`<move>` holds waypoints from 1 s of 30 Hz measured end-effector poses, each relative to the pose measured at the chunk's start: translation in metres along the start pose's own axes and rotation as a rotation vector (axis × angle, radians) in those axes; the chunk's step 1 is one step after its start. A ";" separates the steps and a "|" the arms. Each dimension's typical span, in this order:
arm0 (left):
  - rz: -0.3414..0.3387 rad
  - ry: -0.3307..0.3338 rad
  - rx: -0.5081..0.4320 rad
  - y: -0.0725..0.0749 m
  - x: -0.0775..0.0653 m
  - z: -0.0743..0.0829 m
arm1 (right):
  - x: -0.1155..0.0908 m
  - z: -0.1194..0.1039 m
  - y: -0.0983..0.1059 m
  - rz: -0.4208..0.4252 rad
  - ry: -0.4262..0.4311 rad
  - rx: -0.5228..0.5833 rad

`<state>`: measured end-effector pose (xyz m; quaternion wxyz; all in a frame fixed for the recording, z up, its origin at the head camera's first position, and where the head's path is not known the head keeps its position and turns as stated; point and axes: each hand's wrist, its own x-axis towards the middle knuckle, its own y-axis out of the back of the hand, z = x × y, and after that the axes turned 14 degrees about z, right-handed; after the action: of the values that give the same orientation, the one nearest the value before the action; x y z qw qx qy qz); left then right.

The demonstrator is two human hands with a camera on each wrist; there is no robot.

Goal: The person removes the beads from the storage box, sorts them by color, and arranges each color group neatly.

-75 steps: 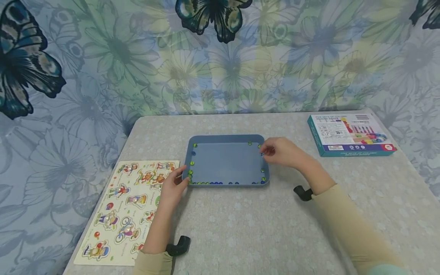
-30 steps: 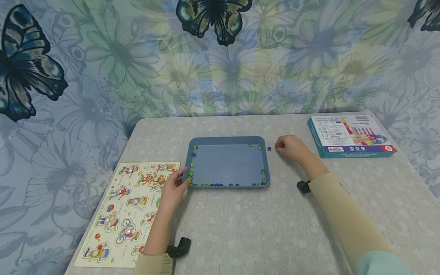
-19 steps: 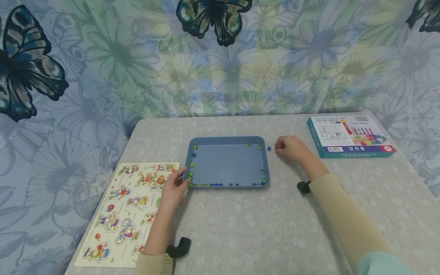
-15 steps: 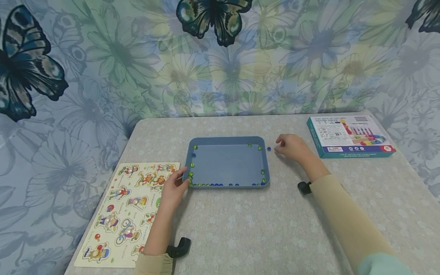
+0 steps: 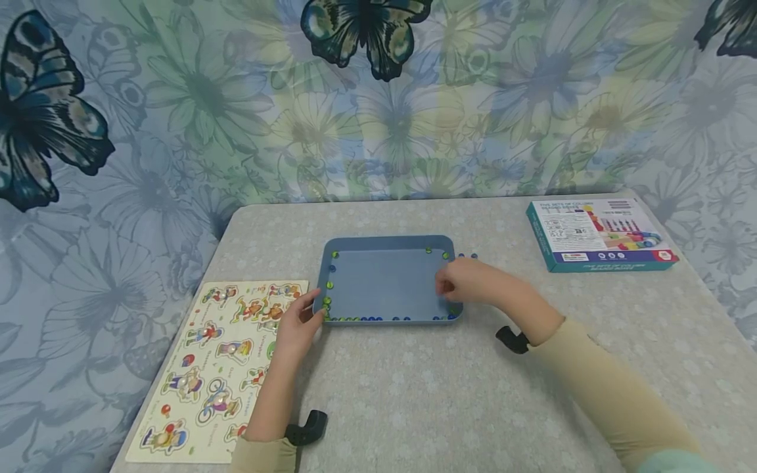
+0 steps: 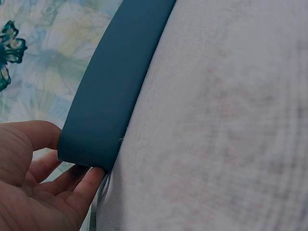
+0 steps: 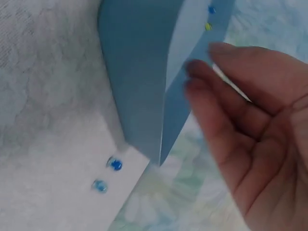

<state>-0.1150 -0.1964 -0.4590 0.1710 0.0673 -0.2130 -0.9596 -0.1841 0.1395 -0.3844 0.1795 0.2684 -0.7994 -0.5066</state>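
Right wrist view: the right hand point(image 7: 269, 144), loosely bent, thumb apart, grips nothing visible over the tray's point(image 5: 384, 279) right side; the left hand point(image 5: 297, 328) pinches its near-left corner, probably for steadiness; two blue beads point(image 7: 115, 164) lie just outside.

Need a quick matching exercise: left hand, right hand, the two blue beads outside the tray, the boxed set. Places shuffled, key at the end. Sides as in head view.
Things
1. Left hand
2. Right hand
3. Two blue beads
4. Boxed set

Places
A. On the table, just outside the tray on its right
B. Far right part of the table
C. At the tray's near left corner, touching it
D. Fingers over the tray's right side

Pairs: 1-C, 2-D, 3-A, 4-B
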 end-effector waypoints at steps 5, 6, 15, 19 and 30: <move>0.002 -0.010 0.004 0.001 -0.001 -0.001 | 0.002 -0.015 -0.013 -0.096 -0.056 -0.130; 0.002 -0.011 0.005 0.001 -0.001 -0.001 | 0.003 -0.018 -0.015 -0.106 -0.073 -0.153; 0.007 -0.019 0.004 0.001 -0.003 0.001 | 0.008 -0.031 -0.028 -0.176 -0.068 -0.290; 0.011 -0.015 0.006 0.000 -0.003 0.002 | 0.006 -0.033 -0.029 -0.167 -0.072 -0.302; 0.015 -0.021 0.009 0.000 -0.004 0.003 | 0.002 -0.038 -0.032 -0.110 -0.030 -0.363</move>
<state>-0.1119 -0.1935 -0.4562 0.1757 0.0562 -0.2197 -0.9580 -0.1564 0.0998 -0.3970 0.1851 0.2676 -0.6816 -0.6554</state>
